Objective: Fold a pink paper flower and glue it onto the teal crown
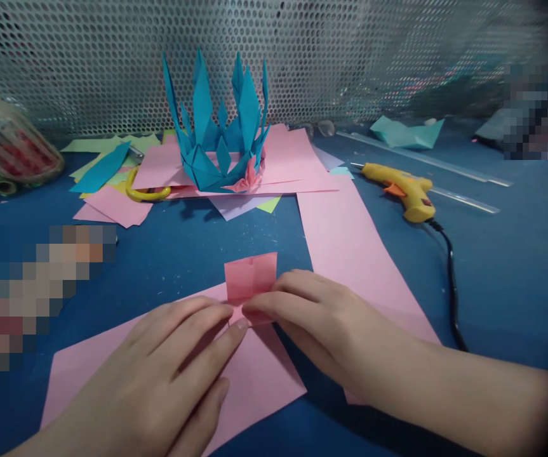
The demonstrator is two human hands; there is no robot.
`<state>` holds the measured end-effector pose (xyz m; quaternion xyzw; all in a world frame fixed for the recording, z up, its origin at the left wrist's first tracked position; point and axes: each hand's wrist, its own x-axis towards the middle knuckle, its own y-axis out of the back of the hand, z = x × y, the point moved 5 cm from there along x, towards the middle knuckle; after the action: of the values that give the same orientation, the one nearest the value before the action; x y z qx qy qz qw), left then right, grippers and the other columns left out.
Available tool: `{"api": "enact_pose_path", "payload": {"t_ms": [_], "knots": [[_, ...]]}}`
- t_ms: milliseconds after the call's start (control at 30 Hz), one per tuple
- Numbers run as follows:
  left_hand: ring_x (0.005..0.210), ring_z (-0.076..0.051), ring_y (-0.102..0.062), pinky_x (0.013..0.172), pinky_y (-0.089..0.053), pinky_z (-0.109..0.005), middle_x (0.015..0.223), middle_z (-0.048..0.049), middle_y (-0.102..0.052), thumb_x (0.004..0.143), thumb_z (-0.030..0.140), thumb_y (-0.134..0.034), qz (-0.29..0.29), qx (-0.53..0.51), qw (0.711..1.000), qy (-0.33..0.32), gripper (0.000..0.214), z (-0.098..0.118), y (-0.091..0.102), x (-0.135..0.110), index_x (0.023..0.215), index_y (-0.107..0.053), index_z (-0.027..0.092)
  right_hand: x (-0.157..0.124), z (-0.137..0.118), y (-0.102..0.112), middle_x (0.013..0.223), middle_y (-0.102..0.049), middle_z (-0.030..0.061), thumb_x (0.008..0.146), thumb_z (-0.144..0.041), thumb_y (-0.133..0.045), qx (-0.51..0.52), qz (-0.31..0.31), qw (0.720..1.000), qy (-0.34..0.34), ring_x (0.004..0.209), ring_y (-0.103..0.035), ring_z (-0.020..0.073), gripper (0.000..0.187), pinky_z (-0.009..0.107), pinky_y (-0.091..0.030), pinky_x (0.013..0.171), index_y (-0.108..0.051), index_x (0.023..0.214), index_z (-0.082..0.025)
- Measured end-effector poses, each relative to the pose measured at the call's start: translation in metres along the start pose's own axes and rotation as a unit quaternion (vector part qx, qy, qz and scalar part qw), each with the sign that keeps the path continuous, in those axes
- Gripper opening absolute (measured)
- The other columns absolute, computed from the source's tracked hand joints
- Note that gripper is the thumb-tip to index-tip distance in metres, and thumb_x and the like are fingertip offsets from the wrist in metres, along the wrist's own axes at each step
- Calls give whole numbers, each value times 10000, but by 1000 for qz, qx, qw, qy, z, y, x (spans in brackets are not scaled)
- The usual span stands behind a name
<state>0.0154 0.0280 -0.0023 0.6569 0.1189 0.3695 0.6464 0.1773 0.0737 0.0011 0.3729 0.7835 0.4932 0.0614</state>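
Note:
A small darker-pink square of paper point(251, 277) stands partly raised, with a crease down its middle and its lower part lying flat. My left hand point(173, 355) presses its fingertips on the lower left of that square, fingers fairly straight. From the other side, my right hand point(321, 311) has its fingers closed on the lower right edge. Both hands' fingertips nearly meet there and hide part of the fold. Beneath them lies a larger light-pink sheet point(254, 393) on the blue table point(173, 244).
Behind stands a blue folded-paper crown point(202, 120) with a pink paper flower point(247, 178). A yellow glue gun point(397, 184) with a black cord and clear glue sticks point(421, 158) lie to the right. Yellow-handled scissors point(147, 192), paper scraps point(114, 206) and a clear jar point(11, 139) are at left.

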Motion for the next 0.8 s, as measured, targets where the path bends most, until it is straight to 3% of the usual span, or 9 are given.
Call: {"api": "enact_pose_path", "payload": {"t_ms": [100, 267, 633, 800], "knots": [[1249, -198, -466, 1143, -264, -313, 1292, -60, -611, 906, 117, -448, 5, 7, 1000, -14, 403, 1, 1, 1, 1297, -544, 144, 1, 1, 1, 910, -691, 85, 951, -66, -412, 14, 4, 1000, -18, 810, -622, 186, 269, 317, -537, 723, -666, 983, -150], [1225, -194, -475, 1138, -261, -304, 1258, -57, -623, 910, 108, -444, 12, 9, 1000, -5, 375, 1, 0, 3, 1260, -576, 143, 2, 3, 1, 861, -687, 65, 944, -156, -526, 53, 26, 998, -21, 779, -614, 164, 167, 269, -527, 677, -690, 974, -153], [1118, -250, -519, 982, -410, -381, 1193, -90, -632, 902, 135, -467, -6, 51, 999, -8, 396, 0, 1, 1, 1281, -577, 166, 2, 6, 1, 882, -707, 57, 932, -123, -537, 61, 12, 996, -62, 814, -651, 157, 207, 244, -554, 701, -722, 1014, -168], [1060, -211, -568, 952, -440, -359, 1142, -51, -674, 907, 112, -483, 1, -7, 1000, 25, 349, -2, 2, 1, 1241, -556, 181, 2, 9, 1, 896, -706, 39, 920, -91, -524, 112, 7, 991, -75, 827, -642, 147, 191, 242, -531, 715, -692, 968, -171]]}}
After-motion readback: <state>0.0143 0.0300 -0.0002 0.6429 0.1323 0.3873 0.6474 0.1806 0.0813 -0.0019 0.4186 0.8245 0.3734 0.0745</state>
